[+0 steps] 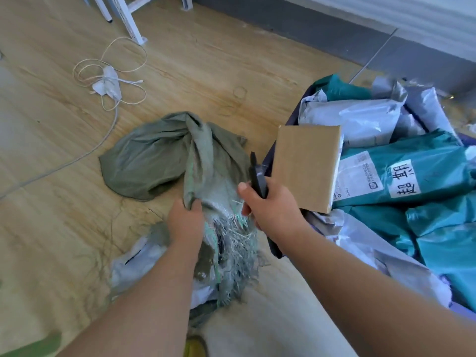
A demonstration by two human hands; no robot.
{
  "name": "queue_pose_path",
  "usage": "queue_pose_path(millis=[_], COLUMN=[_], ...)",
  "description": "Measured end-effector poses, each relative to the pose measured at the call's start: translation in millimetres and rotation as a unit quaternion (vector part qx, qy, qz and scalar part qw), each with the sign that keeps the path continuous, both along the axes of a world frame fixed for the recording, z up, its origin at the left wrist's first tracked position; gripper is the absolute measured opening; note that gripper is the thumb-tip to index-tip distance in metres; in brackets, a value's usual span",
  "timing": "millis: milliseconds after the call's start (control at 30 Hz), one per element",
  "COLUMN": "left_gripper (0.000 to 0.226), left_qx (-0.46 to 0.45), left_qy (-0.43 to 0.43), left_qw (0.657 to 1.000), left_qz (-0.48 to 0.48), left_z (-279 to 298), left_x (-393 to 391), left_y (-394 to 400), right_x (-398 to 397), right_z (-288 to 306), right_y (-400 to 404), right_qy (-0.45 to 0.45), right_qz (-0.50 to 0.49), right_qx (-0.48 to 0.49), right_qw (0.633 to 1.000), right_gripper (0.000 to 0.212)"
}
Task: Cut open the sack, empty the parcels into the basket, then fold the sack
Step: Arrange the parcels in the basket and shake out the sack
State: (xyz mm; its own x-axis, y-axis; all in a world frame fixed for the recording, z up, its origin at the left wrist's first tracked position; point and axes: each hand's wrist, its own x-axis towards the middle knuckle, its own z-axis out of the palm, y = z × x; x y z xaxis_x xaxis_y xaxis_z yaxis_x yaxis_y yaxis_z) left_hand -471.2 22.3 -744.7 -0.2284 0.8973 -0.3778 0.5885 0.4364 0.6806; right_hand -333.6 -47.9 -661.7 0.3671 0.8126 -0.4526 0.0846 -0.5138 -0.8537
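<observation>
Left hand pinches a fold of the green sack at its frayed mouth, fingers curled round the cloth; right hand grips a dark cutter, blade end pointing up and away from the person, just beside the sack's edge — not clearly touching it. Sack lies on the wooden floor straight ahead of both hands; long axis runs from the person outward, slack bulk at the far end, ragged threads at the near end below the hands; left hand is the nearer one, already on it. Sack looks woven, limp, mostly flat; a pale parcel shows at the near end, lower left, whether in or under the sack I cannot tell. Basket sits to the right, heaped with teal and grey mailers plus 1 brown box. Judgement: cutting looks done or nearly so; emptying the rest comes next.
</observation>
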Motion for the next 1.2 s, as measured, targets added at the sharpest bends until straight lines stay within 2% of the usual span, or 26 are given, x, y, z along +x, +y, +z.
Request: queue_pose_path(millis=[67,133,300,367,500,700,800,933,1100,1200], left_gripper=[0.007,0.017,0.041,0.044,0.032,0.014,0.005,0.011,0.020,0.024], left_qx=[0.036,0.088,0.149,0.161,0.181,0.200,0.212,0.241,0.245,0.227], left_qy=[-0.011,-0.025,0.014,0.015,-0.035,-0.100,-0.139,-0.186,-0.225,-0.258], left_qw=[0.998,0.993,0.986,0.984,0.980,0.973,0.966,0.952,0.943,0.939], left_qz=[0.048,0.073,0.071,0.071,0.072,0.053,0.048,0.021,-0.011,-0.022], left_z=[22.6,48.0,135.0,178.5,261.9,381.6,438.6,511.7,579.5,618.2], left_x=[-2.4,-5.5,-6.9,-10.1,-19.1,-11.4,1.4,18.8,40.0,54.0], left_y=[-21.3,-30.0,-11.2,-7.1,-9.5,-5.3,-0.2,3.4,6.1,2.1], right_x=[-3.0,-2.9,5.8,9.4,13.5,9.3,11.2,14.0,24.5,35.1], right_z=[8.1,19.5,61.4,91.9,157.2,251.8,291.3,332.8,388.0,421.7], right_y=[-9.7,-18.7,-46.8,-54.6,-62.5,-60.7,-62.9,-81.7,-89.6,-88.1], right_qy=[0.019,0.040,0.020,0.012,-0.010,-0.026,-0.072,-0.082,-0.098,-0.098], right_qz=[-0.002,-0.005,-0.024,-0.020,-0.002,0.030,0.001,-0.080,-0.168,-0.231], right_qx=[-0.008,-0.017,-0.052,-0.061,-0.069,-0.082,-0.090,-0.117,-0.116,-0.086], right_qw=[1.000,0.999,0.998,0.998,0.998,0.996,0.993,0.986,0.974,0.964], right_gripper=[0.018,0.013,0.010,0.012,0.011,0.041,0.039,0.031,0.044,0.060])
